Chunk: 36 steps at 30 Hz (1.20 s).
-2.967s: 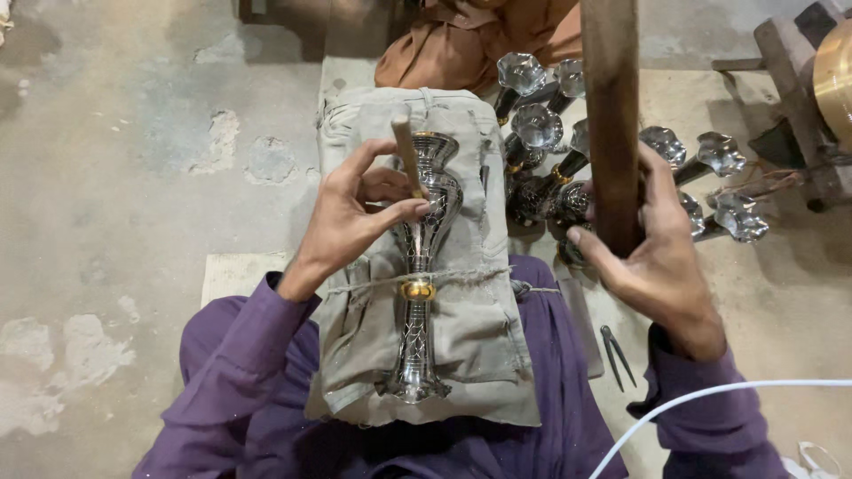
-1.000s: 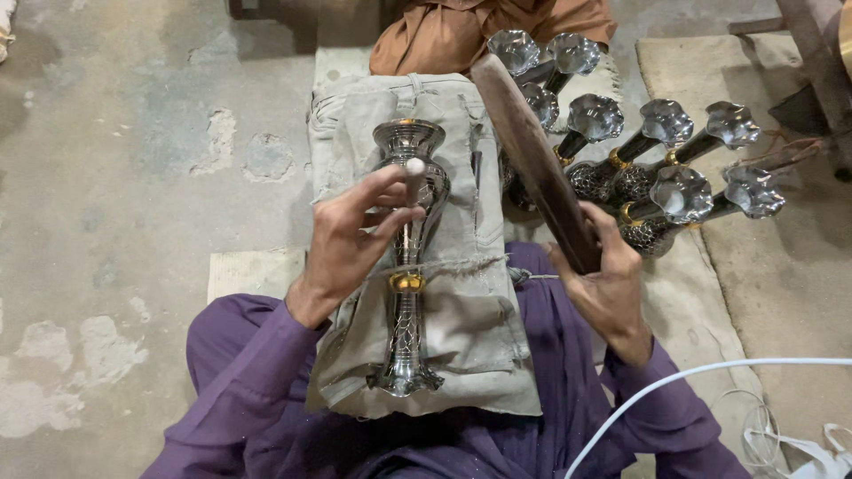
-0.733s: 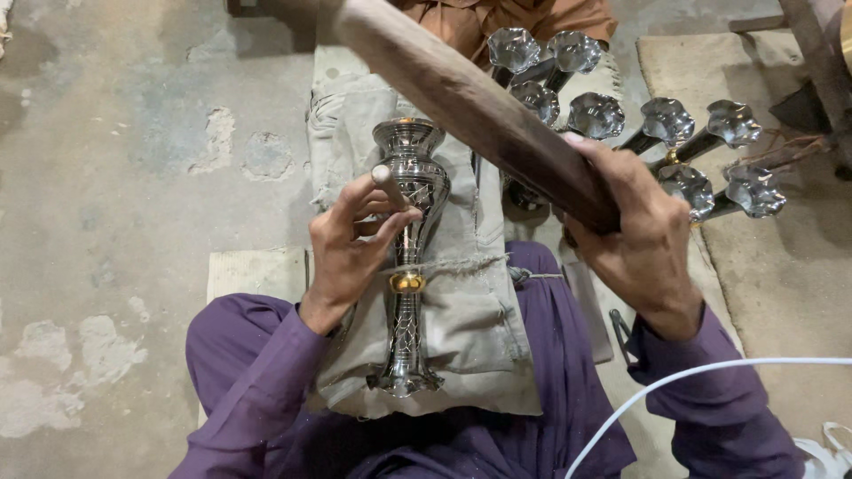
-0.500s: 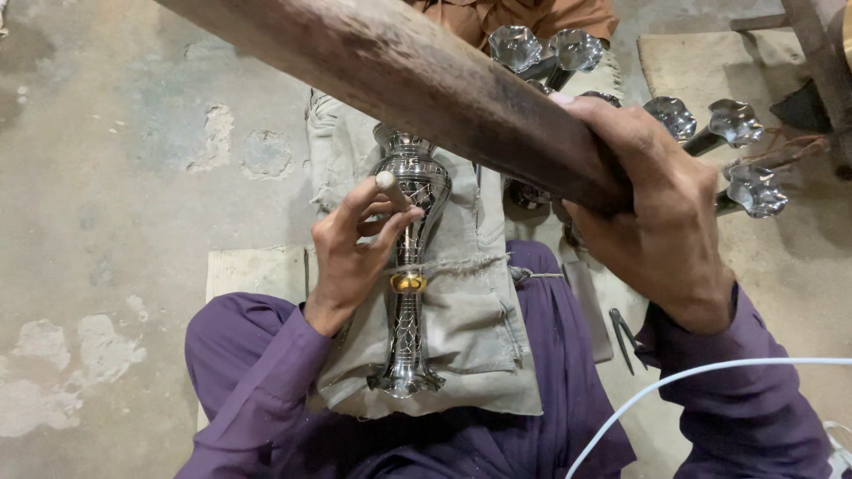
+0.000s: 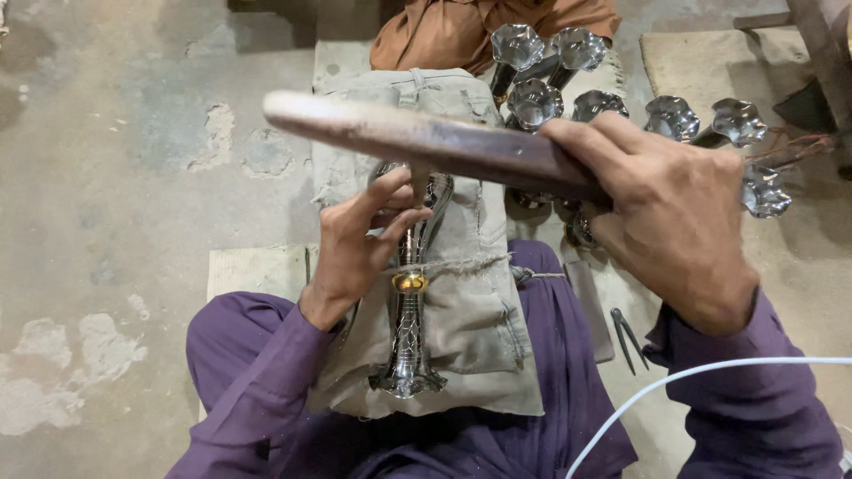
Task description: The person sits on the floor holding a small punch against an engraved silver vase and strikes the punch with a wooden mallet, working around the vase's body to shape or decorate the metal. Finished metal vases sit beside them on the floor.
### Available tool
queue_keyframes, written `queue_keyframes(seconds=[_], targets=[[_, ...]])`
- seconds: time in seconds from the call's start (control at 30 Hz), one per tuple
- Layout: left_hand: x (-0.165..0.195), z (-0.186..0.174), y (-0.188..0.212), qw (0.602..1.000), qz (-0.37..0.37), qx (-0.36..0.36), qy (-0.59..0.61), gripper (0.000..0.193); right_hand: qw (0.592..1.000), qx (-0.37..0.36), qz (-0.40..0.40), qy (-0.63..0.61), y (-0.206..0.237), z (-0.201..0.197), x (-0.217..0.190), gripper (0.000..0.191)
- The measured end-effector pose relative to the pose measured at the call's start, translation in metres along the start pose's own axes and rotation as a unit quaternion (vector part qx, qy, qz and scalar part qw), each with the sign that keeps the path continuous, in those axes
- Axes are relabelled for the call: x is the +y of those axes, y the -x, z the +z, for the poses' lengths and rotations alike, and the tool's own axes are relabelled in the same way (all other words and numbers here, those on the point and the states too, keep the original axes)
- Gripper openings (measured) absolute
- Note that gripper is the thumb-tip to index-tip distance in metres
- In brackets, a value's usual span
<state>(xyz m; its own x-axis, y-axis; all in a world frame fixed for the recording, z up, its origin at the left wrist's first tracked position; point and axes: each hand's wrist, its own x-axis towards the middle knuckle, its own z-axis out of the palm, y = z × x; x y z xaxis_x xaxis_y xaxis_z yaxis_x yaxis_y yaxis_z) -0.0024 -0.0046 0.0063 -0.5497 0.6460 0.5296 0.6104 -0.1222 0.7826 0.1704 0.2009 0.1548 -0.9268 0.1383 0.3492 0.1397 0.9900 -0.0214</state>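
A silvery engraved metal stem with a flared foot and a brass ring lies lengthwise on a grey cloth pad over my lap, tied down by a string. My left hand pinches a small punch upright against the stem's upper bulb. My right hand grips a long dark wooden bat, held flat right over the punch; it hides the punch's top.
Several shiny flared metal pieces lie in a heap beyond the pad. Small metal tweezers and a flat tool rest on the mat by my right thigh. A white cable crosses my right arm. Bare concrete floor to the left.
My right hand has swung the wooden bat from upright at the right, across and down over the punch. My left hand has stayed on the stem.
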Motion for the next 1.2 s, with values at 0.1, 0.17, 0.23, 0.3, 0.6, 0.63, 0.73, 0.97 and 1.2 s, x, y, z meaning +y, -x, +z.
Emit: queue_keyframes(seconds=[0.1,0.17,0.23,0.3,0.6,0.63,0.73,0.97,1.2], targets=[[0.004,-0.006,-0.007,0.999,-0.007,-0.032,-0.012,0.050,0.979,-0.009,0.098,-0.176,0.006,0.008,0.003,0.040],[0.007,-0.008,-0.012,0.998,-0.001,-0.055,-0.016,0.048,0.981,-0.017,0.109,-0.159,0.010,0.011,0.003,0.043],[0.009,-0.011,-0.017,0.997,0.007,-0.075,-0.024,0.048,0.999,0.011,0.038,0.016,0.015,0.013,0.004,0.050],[0.013,-0.011,-0.021,0.995,0.014,-0.089,-0.033,0.051,0.982,0.046,0.114,-0.140,0.017,0.021,0.006,0.043],[0.026,-0.013,-0.040,0.984,0.007,-0.166,-0.057,0.051,0.912,0.082,0.174,-0.363,0.049,0.060,0.013,0.040],[0.026,-0.014,-0.043,0.982,0.014,-0.179,-0.065,0.051,0.856,0.087,0.188,-0.474,0.051,0.065,0.011,0.037],[0.029,-0.016,-0.049,0.972,0.023,-0.218,-0.087,0.050,0.979,0.051,0.164,-0.109,0.065,0.070,0.015,0.045],[0.032,-0.014,-0.063,0.946,0.042,-0.300,-0.118,0.052,0.944,0.069,0.219,-0.237,0.107,0.110,0.017,0.037],[0.021,-0.019,-0.059,0.929,0.100,-0.338,-0.115,0.049,0.923,0.156,0.182,-0.302,0.132,0.150,0.012,0.040]])
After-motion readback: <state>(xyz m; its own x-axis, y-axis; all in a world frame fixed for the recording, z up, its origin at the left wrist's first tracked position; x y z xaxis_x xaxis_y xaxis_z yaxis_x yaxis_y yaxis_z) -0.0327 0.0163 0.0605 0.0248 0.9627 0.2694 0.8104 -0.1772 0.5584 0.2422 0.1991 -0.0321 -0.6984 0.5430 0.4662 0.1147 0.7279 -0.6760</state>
